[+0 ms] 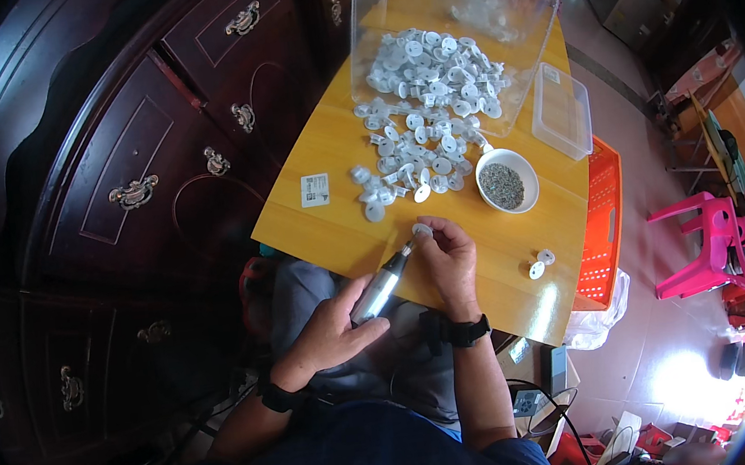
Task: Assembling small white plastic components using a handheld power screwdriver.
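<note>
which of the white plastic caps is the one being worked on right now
The single white cap pinched in the right hand, touched by the left hand's silver tool; the rest lie loose.

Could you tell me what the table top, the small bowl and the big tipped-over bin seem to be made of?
Table top: probably varnished wood, yellow with a soft sheen. Small bowl: looks like glazed ceramic or white plastic, smooth and opaque. Big bin: clear plastic, since the white parts show through it.

My silver tool point(379, 292) meets a white disc point(422, 229) over the yellow wooden table point(327, 146), beside white discs point(427, 100) in a clear bin point(368, 15), a white bowl point(507, 181) of grey specks, an orange crate point(602, 217) and pink chair point(710, 242).
</note>
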Available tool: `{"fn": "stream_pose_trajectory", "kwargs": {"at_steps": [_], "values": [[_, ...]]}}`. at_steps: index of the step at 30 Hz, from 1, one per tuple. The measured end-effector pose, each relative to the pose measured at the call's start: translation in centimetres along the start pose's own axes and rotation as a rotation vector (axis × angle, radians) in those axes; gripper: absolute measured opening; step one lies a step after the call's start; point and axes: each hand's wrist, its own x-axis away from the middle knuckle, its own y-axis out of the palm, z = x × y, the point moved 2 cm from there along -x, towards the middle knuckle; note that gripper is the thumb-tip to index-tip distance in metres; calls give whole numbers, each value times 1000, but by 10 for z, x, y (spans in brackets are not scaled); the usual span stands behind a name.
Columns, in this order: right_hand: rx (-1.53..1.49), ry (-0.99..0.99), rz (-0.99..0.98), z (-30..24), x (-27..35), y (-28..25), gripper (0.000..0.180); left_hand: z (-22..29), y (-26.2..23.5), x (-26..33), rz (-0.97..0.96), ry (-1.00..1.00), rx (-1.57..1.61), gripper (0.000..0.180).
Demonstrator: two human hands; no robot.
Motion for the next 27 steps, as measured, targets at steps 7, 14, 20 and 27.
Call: {"fn": "stream_pose_trajectory", "kwargs": {"at_steps": [7,14,20,27], "values": [[39,-25,6,3,-1,-1,17,1,-3,-2,-41,-61,14,67],[63,-51,10,4,-1,-1,16,1,-3,0,-21,-23,14,66],[71,-58,30,7,0,-2,16,-3,-2,1,-25,-47,2,65],[128,-91,54,4,1,2,15,2,-4,2,-36,-83,19,65]]}}
